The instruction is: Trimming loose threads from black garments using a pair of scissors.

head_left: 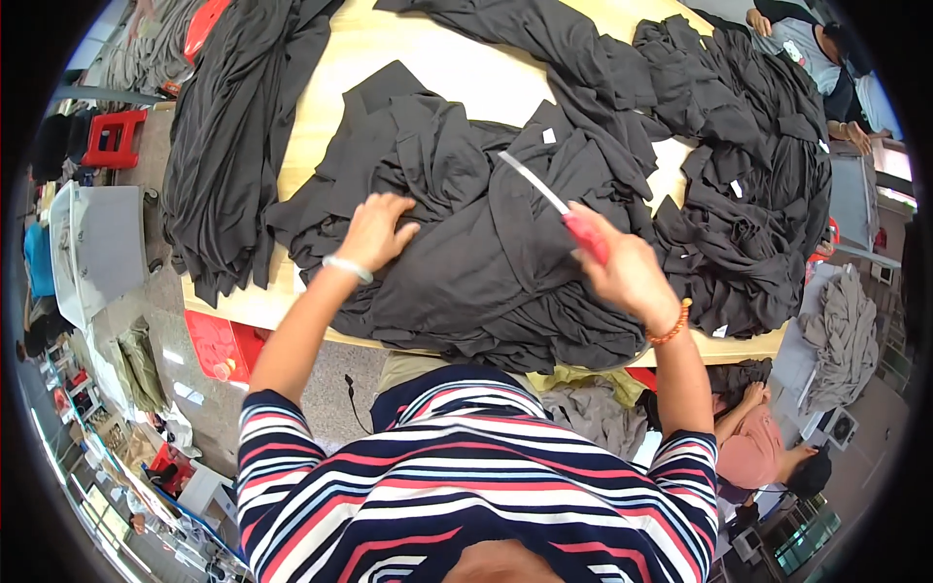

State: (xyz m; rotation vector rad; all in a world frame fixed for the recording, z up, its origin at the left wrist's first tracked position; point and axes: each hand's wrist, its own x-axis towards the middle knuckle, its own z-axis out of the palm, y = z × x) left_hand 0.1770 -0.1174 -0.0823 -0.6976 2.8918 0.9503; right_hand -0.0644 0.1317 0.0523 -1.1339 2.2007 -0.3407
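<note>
A pile of dark grey garments [437, 262] lies crumpled on the table in front of me, a small white tag showing on it. My left hand [377, 231] rests on the left part of this cloth, thumb apart from the fingers, holding nothing that I can see. My right hand [622, 267] is closed round the red handle of a long, thin-bladed tool [536, 182]. Its silver blade slants up and left over the garments. Whether it is a knife or closed scissors cannot be told.
More dark garments hang in a long bundle [228, 146] at the left and lie heaped [743, 185] at the right of the pale wooden table [408, 44]. A red stool [115, 138] and a white bin [105, 248] stand beyond the left edge. Other people sit at right.
</note>
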